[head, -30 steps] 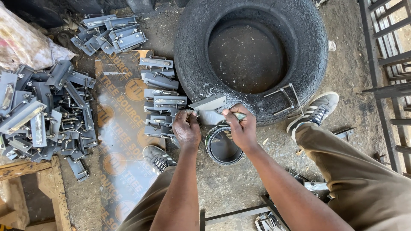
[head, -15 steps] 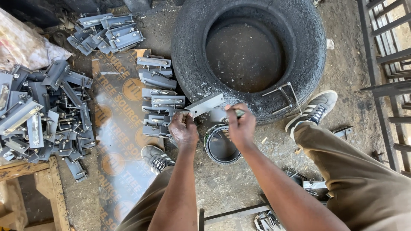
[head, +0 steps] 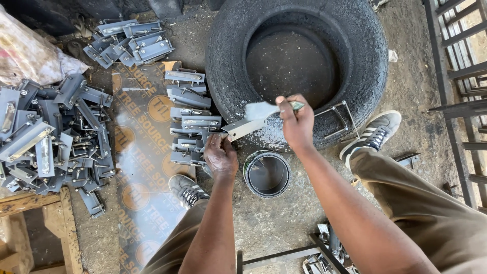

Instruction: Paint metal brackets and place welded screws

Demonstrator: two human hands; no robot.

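While left hand (head: 220, 157) is clenched on a grey metal bracket (head: 244, 127), hiding its near end, right hand (head: 297, 122) grasps a paintbrush (head: 271, 108), handle mostly hidden, over the tyre (head: 228, 61).

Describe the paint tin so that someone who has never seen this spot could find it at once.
Start at the big black tyre lying flat on the dirt floor. Just below its near edge, between the person's left hand and right forearm, a small round tin stands open, grey inside. It is the only round container; the grey metal brackets beside it are flat and angular.
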